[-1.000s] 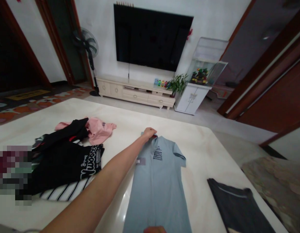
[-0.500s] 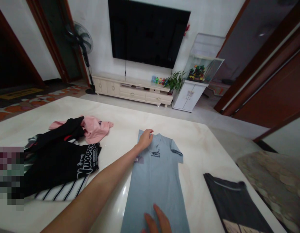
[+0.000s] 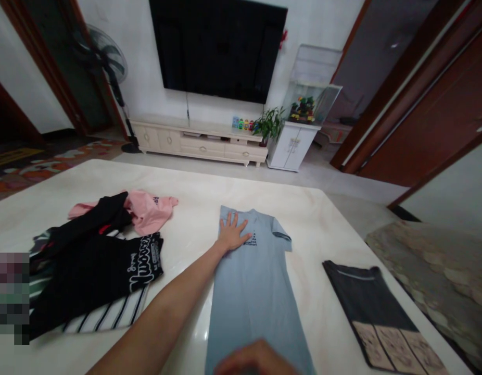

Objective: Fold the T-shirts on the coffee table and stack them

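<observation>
A light blue-grey T-shirt (image 3: 256,291) lies lengthwise in front of me, one side folded under or over so that a single sleeve sticks out at the right. My left hand (image 3: 232,233) rests flat on its upper part, fingers spread, beside the small dark print on the chest. Low at the bottom edge, my right hand (image 3: 258,358) hovers over or touches the shirt's lower part; it is blurred and partly cut off, with the fingers bent and their tips hidden.
To the left is a loose heap with a black printed shirt (image 3: 96,276), a pink garment (image 3: 149,211) and a striped garment (image 3: 112,312). A folded dark grey shirt (image 3: 376,297) lies at the right. All rest on the pale glossy table (image 3: 186,187).
My left hand has moved from the collar down onto the chest and flattened with spread fingers. My right hand has curled. The shirt's sleeve-side fold looks the same; the view has shifted slightly.
</observation>
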`<state>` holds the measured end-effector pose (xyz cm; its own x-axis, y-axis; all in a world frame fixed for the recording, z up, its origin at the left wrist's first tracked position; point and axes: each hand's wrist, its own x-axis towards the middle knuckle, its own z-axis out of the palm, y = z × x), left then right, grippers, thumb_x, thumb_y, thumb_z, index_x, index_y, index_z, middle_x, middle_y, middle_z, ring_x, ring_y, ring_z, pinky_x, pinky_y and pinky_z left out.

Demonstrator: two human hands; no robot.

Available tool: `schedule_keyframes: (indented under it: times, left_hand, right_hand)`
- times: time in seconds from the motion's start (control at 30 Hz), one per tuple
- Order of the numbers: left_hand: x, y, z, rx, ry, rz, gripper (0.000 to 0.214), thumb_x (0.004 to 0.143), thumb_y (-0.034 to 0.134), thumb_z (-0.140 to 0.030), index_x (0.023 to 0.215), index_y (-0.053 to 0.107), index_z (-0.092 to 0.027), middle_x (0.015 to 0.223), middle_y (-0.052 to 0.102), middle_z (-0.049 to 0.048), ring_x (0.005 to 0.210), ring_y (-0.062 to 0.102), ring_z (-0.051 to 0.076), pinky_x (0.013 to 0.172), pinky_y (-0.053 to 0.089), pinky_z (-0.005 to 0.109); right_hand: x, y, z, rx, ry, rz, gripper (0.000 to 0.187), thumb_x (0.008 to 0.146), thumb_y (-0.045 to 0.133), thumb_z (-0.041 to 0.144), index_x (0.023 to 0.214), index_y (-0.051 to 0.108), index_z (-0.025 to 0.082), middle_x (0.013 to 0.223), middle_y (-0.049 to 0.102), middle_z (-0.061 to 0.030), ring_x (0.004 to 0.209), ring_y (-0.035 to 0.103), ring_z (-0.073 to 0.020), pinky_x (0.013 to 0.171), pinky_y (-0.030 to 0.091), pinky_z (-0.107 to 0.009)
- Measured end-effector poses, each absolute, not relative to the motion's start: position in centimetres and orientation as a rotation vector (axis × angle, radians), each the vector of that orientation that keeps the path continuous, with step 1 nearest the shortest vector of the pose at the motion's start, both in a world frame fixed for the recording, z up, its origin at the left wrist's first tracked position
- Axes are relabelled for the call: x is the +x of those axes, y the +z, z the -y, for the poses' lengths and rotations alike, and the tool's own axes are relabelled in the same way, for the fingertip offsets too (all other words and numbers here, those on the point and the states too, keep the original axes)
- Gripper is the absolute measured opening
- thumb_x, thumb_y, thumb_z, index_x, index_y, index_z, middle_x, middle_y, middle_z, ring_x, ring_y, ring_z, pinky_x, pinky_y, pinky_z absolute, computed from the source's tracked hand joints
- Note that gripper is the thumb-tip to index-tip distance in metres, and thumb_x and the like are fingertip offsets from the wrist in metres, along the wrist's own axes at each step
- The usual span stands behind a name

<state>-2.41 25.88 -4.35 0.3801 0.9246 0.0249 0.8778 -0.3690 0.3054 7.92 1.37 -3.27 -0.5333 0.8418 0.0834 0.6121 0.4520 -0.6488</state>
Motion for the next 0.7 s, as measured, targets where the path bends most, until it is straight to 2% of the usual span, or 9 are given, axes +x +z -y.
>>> schedule_keyframes:
  times: [0.07,0.1,0.2,0.27,0.33,0.43,0.6,0.7]
  left_hand:
    - [-2.7,-4.0,-23.8,2.397,0.304,-1.579,0.064,0.084,0.028,-0.062,0.14,0.026,-0.031,0.151,0.011,0.0075,0.136,0.001,0.035,0.104,0.009,0.059]
    - [-2.9,-3.9,-22.4,2.389,0.322,-1.571,0.063,0.085,0.029,-0.06,0.14,0.025,-0.03,0.15,0.011,0.0082,0.136,0.001,0.035,0.104,0.01,0.058]
    - [-3.8,-4.6,-17.5,2.372,0.344,-1.495,0.069,0.083,0.036,-0.06,0.141,0.023,-0.026,0.15,0.012,0.0113,0.136,0.003,0.036,0.105,0.014,0.056]
    - [-4.6,-5.2,-14.7,2.396,0.354,-1.407,0.072,0.081,0.038,-0.061,0.141,0.024,-0.025,0.15,0.012,0.0119,0.136,0.004,0.036,0.106,0.014,0.056]
    - [-5.3,-5.7,-13.1,2.442,0.387,-1.335,0.069,0.082,0.037,-0.06,0.141,0.024,-0.026,0.15,0.012,0.0098,0.136,0.004,0.033,0.107,0.013,0.055]
    - [-5.9,-5.8,-12.4,2.48,0.424,-1.299,0.066,0.084,0.037,-0.059,0.141,0.022,-0.03,0.15,0.011,0.0065,0.137,0.004,0.031,0.108,0.012,0.054]
    - [-5.9,-5.4,-12.8,2.468,0.438,-1.28,0.077,0.083,0.032,-0.062,0.144,0.008,-0.022,0.15,0.015,0.0074,0.137,0.005,0.03,0.11,0.012,0.051]
    - [-5.8,-5.4,-12.7,2.454,0.438,-1.292,0.077,0.084,0.029,-0.062,0.144,0.009,-0.017,0.149,0.016,0.0074,0.137,0.004,0.029,0.111,0.01,0.05]
  right_hand:
    - [12.0,-0.7,-6.5,-1.473,0.743,2.151,0.033,0.09,0.04,0.031,0.12,0.054,0.026,0.105,0.067,-0.0025,0.091,0.064,-0.0145,0.079,0.05,-0.028]
    - [13.9,0.1,-9.4,-1.717,0.567,1.987,0.03,0.086,0.045,0.031,0.113,0.058,0.024,0.106,0.066,-0.0029,0.09,0.063,-0.0147,0.08,0.049,-0.027]
    - [17.9,0.7,-17.0,-1.97,0.312,1.769,0.043,0.083,0.046,0.024,0.123,0.047,0.01,0.12,0.055,-0.0166,0.106,0.054,-0.0235,0.09,0.042,-0.039]
    - [19.0,-0.1,-20.0,-2.048,0.24,1.73,0.051,0.078,0.053,0.02,0.126,0.042,0.007,0.124,0.05,-0.0196,0.115,0.046,-0.0268,0.094,0.038,-0.04]
    - [19.4,-1.2,-21.5,-2.113,0.213,1.723,0.047,0.077,0.057,0.02,0.122,0.047,0.01,0.122,0.051,-0.0173,0.116,0.045,-0.0259,0.094,0.038,-0.038]
    - [19.6,-1.8,-22.7,-2.231,0.208,1.672,0.029,0.084,0.053,0.028,0.111,0.054,0.015,0.114,0.056,-0.01,0.105,0.052,-0.0214,0.088,0.043,-0.039]
    - [20.5,-0.8,-25.0,-2.406,0.272,1.525,0.032,0.087,0.052,0.035,0.113,0.052,0.017,0.114,0.055,-0.0068,0.095,0.057,-0.0182,0.08,0.049,-0.039]
    - [20.0,0.3,-26.0,-2.426,0.339,1.538,0.032,0.087,0.052,0.035,0.113,0.053,0.017,0.113,0.056,-0.0067,0.095,0.057,-0.0182,0.08,0.049,-0.039]
